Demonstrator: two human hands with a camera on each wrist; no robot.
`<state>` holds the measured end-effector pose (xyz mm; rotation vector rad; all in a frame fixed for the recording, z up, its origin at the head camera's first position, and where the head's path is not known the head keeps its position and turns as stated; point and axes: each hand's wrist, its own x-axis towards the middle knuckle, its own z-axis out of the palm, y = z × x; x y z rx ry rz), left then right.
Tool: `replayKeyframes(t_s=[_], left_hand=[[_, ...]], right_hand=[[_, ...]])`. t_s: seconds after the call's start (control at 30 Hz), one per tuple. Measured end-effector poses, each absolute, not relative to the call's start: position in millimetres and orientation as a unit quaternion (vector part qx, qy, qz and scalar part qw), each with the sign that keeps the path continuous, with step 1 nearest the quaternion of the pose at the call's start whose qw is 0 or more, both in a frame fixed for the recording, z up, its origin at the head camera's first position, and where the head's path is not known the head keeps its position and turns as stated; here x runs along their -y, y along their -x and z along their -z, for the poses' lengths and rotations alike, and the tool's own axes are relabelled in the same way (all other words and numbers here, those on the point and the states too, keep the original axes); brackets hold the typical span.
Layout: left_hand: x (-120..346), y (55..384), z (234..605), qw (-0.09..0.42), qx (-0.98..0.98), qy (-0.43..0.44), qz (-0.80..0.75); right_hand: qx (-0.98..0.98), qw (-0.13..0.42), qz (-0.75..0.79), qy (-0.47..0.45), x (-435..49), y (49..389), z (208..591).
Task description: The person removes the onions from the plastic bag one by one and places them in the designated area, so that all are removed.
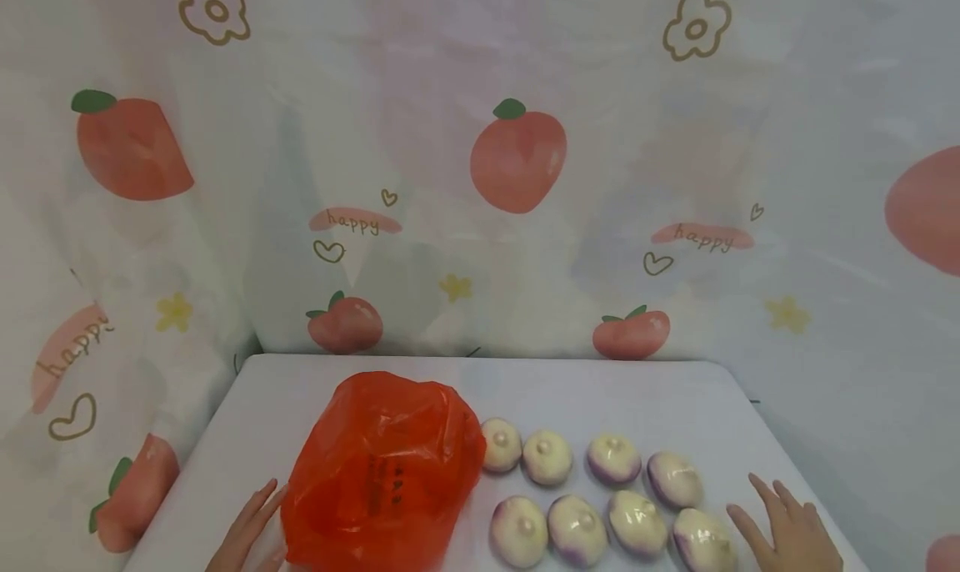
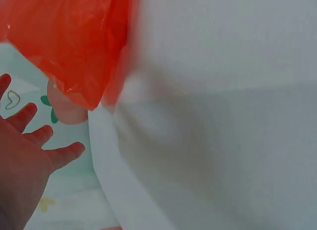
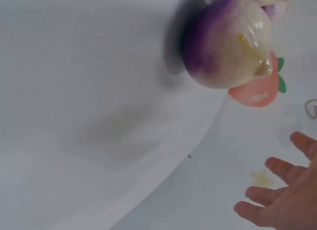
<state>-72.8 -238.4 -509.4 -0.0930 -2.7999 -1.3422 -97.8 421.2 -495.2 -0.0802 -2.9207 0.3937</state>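
Note:
A crumpled red plastic bag (image 1: pixel 382 472) with dark print stands on the left half of the white table. My left hand (image 1: pixel 247 530) is at its left side, fingers spread. In the left wrist view, a gap shows between those fingers and the bag (image 2: pixel 74 46). Several round cream-and-purple vegetables, turnip-like with a small knob on top, lie in two rows right of the bag; the front-right turnip (image 1: pixel 703 540) is nearest my right hand (image 1: pixel 791 530). That hand has its fingers spread and holds nothing. The right wrist view shows a glossy turnip (image 3: pixel 228 44) with a purple base close up.
The white table (image 1: pixel 600 388) has rounded far corners. Behind it and at both sides hangs a pale curtain (image 1: pixel 517 272) printed with peaches, hearts and flowers. The back-row turnip at the left end (image 1: pixel 500 445) sits right against the bag's edge.

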Motion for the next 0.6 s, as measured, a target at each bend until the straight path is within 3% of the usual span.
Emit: replayKeyframes(t_s=[0.13, 0.3, 0.5, 0.6], left_hand=[[255, 81, 510, 0.000, 0.902, 0.006, 0.431], [259, 89, 515, 0.051, 0.954, -0.047, 0.292], [251, 97, 513, -0.026, 0.977, -0.111, 0.180], [250, 99, 511, -0.033, 0.975, -0.122, 0.183]], right_hand=[[0.987, 0.103, -0.120, 0.041, -431, 97, 494], [0.988, 0.096, -0.090, 0.083, -440, 95, 499], [0.987, 0.082, -0.080, 0.113, -447, 93, 513], [0.993, 0.053, -0.037, 0.098, -453, 89, 521]])
